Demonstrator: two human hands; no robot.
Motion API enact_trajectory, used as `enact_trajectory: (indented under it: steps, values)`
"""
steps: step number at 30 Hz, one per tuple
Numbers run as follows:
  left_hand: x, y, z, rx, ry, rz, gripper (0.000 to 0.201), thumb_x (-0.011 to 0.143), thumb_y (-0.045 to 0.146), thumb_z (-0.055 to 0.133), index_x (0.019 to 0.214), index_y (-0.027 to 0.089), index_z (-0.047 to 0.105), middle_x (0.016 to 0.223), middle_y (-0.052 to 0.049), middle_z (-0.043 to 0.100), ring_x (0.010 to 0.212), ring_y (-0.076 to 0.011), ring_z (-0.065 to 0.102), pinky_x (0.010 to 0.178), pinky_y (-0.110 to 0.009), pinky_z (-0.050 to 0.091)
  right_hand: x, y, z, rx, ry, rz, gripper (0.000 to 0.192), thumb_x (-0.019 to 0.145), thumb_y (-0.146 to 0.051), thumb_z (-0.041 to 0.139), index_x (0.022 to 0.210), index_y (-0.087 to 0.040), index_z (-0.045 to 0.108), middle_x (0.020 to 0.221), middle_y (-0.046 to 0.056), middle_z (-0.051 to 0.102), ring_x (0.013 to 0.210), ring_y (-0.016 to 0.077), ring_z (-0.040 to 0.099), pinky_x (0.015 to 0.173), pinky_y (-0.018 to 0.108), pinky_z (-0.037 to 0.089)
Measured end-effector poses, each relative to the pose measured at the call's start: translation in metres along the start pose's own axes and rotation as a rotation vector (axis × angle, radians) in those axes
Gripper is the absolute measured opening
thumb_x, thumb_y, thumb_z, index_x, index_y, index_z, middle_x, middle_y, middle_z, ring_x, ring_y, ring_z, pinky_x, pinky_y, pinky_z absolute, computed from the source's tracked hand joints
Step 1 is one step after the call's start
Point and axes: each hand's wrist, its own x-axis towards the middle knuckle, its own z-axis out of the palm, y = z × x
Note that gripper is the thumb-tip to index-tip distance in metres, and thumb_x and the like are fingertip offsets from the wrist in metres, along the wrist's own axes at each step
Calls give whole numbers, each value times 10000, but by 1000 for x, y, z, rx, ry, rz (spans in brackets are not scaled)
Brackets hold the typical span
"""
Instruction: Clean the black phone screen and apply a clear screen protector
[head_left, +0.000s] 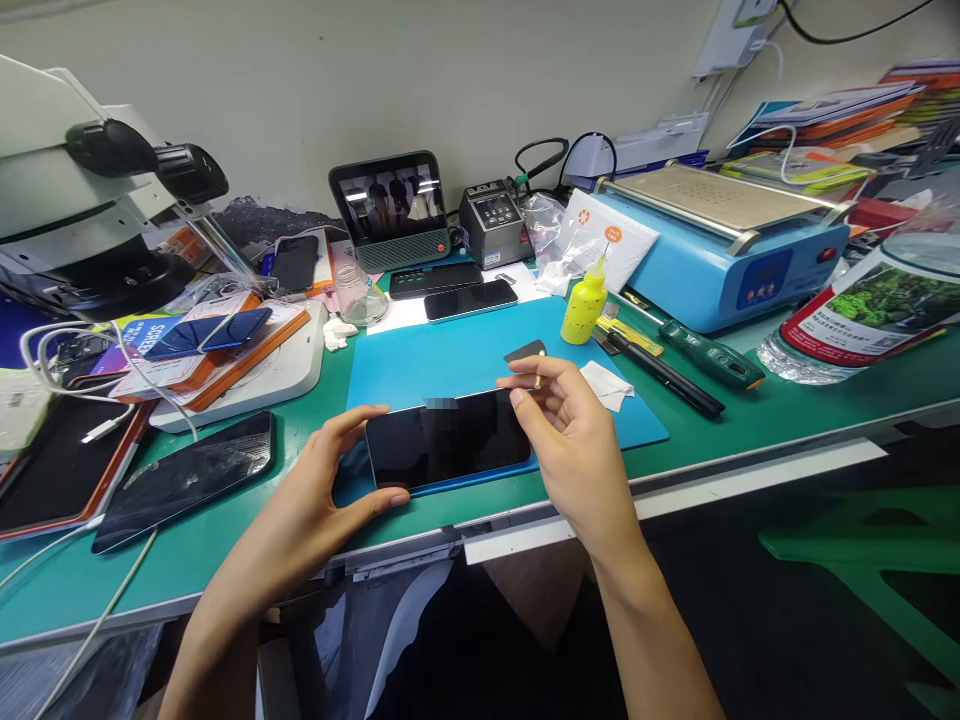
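Fingers of both hands grip a dark phone; its label is blurred.

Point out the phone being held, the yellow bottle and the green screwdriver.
phone (448, 440), head view, middle of its dark screen
yellow bottle (584, 310), head view, its body
green screwdriver (712, 357), head view, its handle

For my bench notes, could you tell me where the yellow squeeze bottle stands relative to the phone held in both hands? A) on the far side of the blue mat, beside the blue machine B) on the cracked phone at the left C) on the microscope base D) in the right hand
A: the yellow squeeze bottle stands upright at the far edge of the blue mat, next to the blue machine, beyond the phone that the left hand and right hand touch.
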Motion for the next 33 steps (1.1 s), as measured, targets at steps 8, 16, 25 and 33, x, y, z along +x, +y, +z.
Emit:
enact_trajectory:
  steps: [8, 16, 25, 33]
  values:
    - [-1, -2, -1, 17, 19, 38, 730, 913, 649, 778, 1529, 497, 418, 1672, -1, 481, 1575, -337, 470, 1308, -603, 391, -5, -4, -1, 5, -17, 18, 173, 1036, -327, 646, 1200, -289, 685, 1172, 43, 750, 1117, 226, 712, 996, 395, 573]
    - [0, -4, 0, 24, 21, 46, 731, 923, 638, 774, 1537, 479, 412, 1677, -20, 474, 1572, -342, 474, 1294, -590, 412, -4, -4, -2, -6, -41, 18, 234, 998, -255, 671, 1229, -292, 665, 1182, 33, 743, 1041, 204, 708, 977, 382, 571]
    - [1, -5, -1, 36, -16, 17, 735, 931, 662, 746, 1545, 461, 396, 1714, -48, 425, 1610, -388, 403, 1294, -656, 377, -6, -7, 1, -65, -33, 28, 345, 958, -328, 755, 1285, -295, 650, 1211, 34, 729, 1047, 211, 686, 976, 379, 551]
    - [2, -5, 2, -18, -5, 20, 764, 911, 664, 743, 1553, 435, 398, 1697, -72, 451, 1610, -390, 403, 1305, -660, 347, -8, -12, 9, -157, -10, 15, 332, 924, -283, 740, 1247, -284, 661, 1185, 19, 720, 1003, 200, 659, 894, 340, 524]
